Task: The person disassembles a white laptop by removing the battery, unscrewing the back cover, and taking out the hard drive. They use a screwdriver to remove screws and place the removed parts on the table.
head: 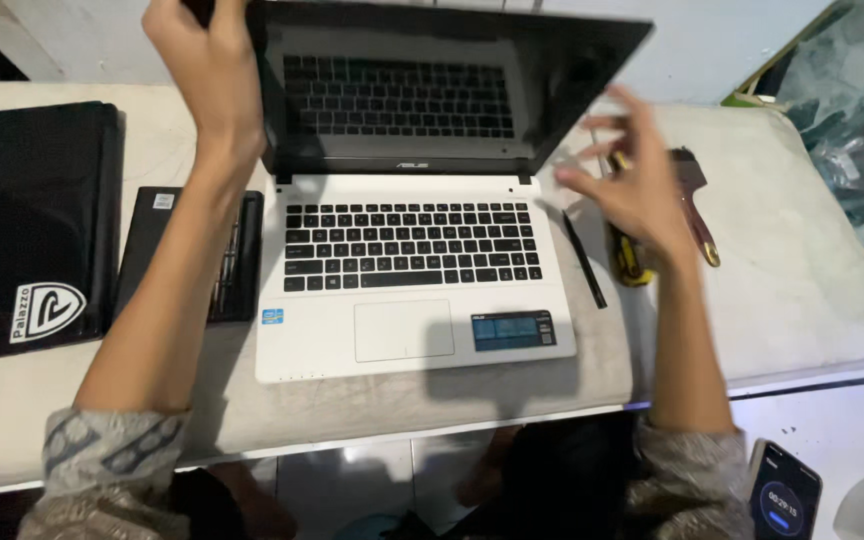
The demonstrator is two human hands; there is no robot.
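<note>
Nearby, black bag (32, 220), screwdriver (630, 255), phone (782, 492)

A pale, worn table (802, 290) spans the frame; glossy white floor tiles (372, 480) reflect light at the bottom, a white wall (722, 40) across the top.

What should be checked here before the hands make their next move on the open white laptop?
1. Left hand grips the lid's top corner of the white laptop with black keyboard: ok.
2. Right hand free, open in the air: ok.
3. Keyboard deck free of loose items: ok.
4. Thin black stick clear of the base: not ok, right beside it.
5. Yellow-handled screwdriver within reach: ok.
6. Screen on or off: cannot tell.
</note>
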